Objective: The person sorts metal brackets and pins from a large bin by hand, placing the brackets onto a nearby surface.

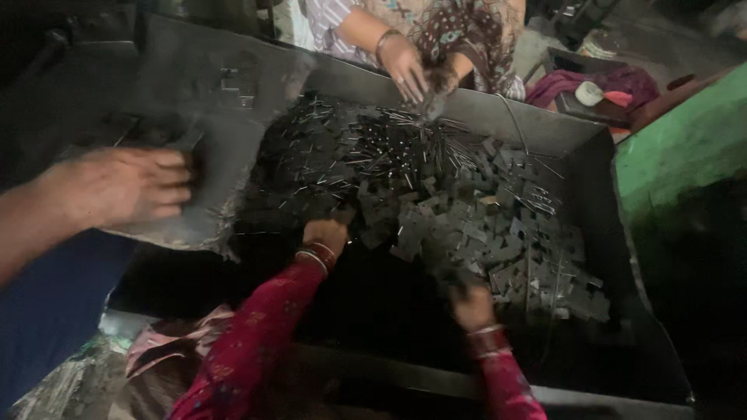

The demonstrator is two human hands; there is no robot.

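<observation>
1. While the head camera looks down into a large dark metal tray [599, 179], the person's two hands in red patterned sleeves reach into a heap of small flat metal pieces [475, 233] mixed with thin metal pins [405, 148].
2. The left hand [325, 233] sits at the near left edge of the heap, touching the pieces; its grip is curled inward, fingers buried among the parts, so whether it holds any cannot be told. Bangles circle that wrist.
3. The right hand [471, 299] lies at the near middle of the heap, dark and blurred; its grip is turned down onto the pieces, and open or closed cannot be told.
4. The metal pieces spread from just beyond both hands toward the far right corner of the tray, while the pins lie farther off, at the heap's far side.
5. Across the tray, another person's hand [405, 66] with a bracelet gathers a bundle of pins at the far rim.
6. At the left, a third person's blurred hand [124, 187] rests on a grey metal sheet [233, 101] leaning over the tray's left side.
7. Beyond the tray's far right lies a maroon cloth [622, 82].
</observation>
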